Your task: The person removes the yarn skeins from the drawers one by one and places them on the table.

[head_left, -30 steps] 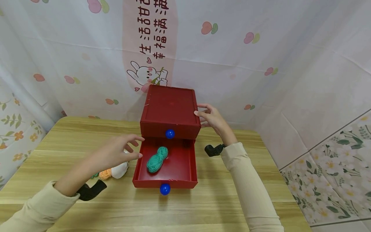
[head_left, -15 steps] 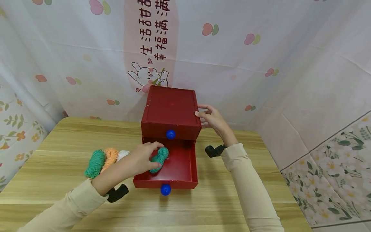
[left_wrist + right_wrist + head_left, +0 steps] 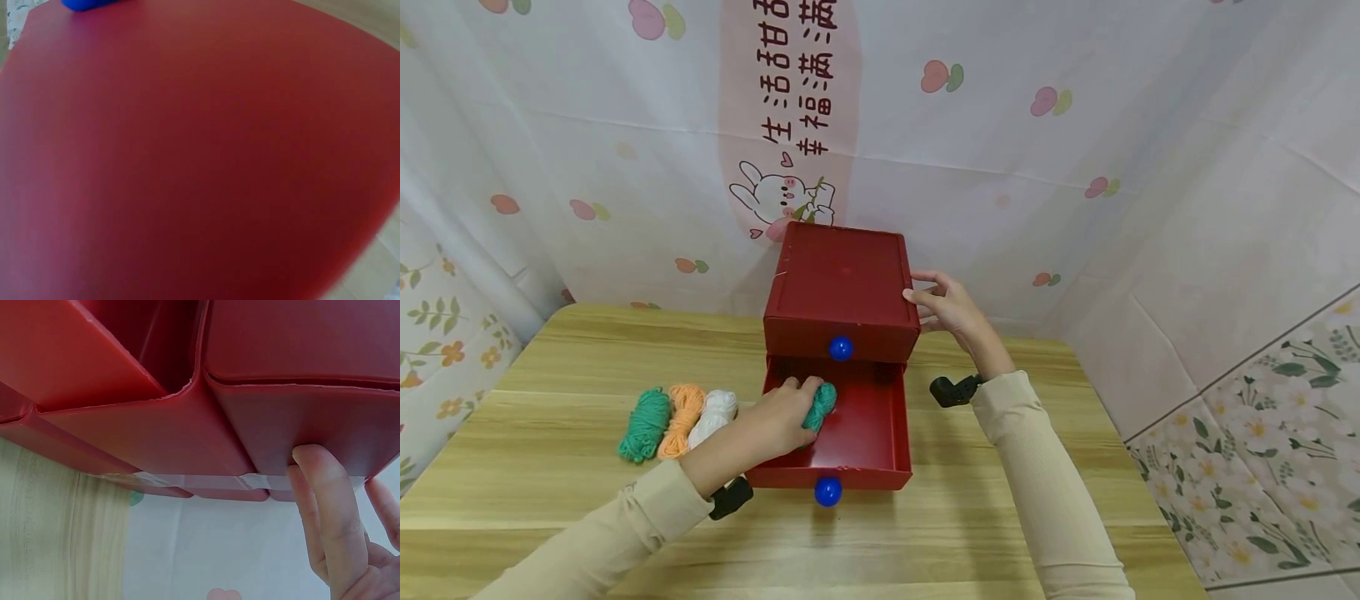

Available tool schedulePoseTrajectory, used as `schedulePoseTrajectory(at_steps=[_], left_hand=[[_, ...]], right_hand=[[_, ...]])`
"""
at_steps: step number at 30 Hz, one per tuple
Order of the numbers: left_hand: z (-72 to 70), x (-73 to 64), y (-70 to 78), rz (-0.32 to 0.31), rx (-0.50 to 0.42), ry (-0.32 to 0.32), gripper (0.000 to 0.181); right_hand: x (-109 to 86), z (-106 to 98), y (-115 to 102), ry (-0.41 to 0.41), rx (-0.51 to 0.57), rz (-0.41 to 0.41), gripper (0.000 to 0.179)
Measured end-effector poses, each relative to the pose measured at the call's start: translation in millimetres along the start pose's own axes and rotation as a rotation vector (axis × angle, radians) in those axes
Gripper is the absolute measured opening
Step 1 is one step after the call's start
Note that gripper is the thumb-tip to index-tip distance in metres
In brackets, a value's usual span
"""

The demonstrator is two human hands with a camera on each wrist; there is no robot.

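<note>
- Currently, red plastic two-tier cabinet [image 3: 847, 279] sits near centre on the wood-grain table [image 3: 1000, 492]; its red lower drawer [image 3: 868, 417] juts out toward 6 o'clock, upper tier closed above. The pulled-out position presumably gives access from above.
- Teal-green tied yarn skein [image 3: 823, 403] lies inside that drawer, back from its centre at about 11 o'clock, partly covered by fingers.
- Left hand [image 3: 775, 417], entering from 8 o'clock, grasps this skein: fingers curled over the far side, thumb nearer the front. Likely held from above because the drawer walls block a side approach. Left wrist view is filled by a red surface; no fingers there to confirm.
- Right hand [image 3: 950, 307] at 2 o'clock: not clenched, thumb on the top edge, fingertips against the side wall. Judged to be steadying the cabinet rather than gripping it.
- At 8 o'clock from the cabinet, side by side: green yarn skein [image 3: 646, 425], orange yarn skein [image 3: 682, 421], white yarn skein [image 3: 718, 407], the last partly hidden by the forearm. Lined up, perhaps, to keep colours separate.
- Shiny clear tape strip [image 3: 209, 482] crosses both tiers' side near the back; probably binds them together.
- Round blue knobs [image 3: 828, 492] front each tier, apparently as pulls.
</note>
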State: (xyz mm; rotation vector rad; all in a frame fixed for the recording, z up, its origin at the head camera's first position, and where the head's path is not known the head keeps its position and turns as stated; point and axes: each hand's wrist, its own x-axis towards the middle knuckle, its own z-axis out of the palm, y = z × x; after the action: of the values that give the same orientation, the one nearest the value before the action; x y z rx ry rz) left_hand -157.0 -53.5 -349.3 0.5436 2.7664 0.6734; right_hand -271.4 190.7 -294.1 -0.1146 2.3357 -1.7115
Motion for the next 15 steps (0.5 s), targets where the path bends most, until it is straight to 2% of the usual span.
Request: schedulePoseTrajectory(at_steps=[15], left_hand=[[1.9, 2.0, -5.3, 0.083, -0.032, 0.022, 0.052]], right_hand=[[1.6, 0.0, 1.8, 0.007, -0.009, -0.008, 0.051]])
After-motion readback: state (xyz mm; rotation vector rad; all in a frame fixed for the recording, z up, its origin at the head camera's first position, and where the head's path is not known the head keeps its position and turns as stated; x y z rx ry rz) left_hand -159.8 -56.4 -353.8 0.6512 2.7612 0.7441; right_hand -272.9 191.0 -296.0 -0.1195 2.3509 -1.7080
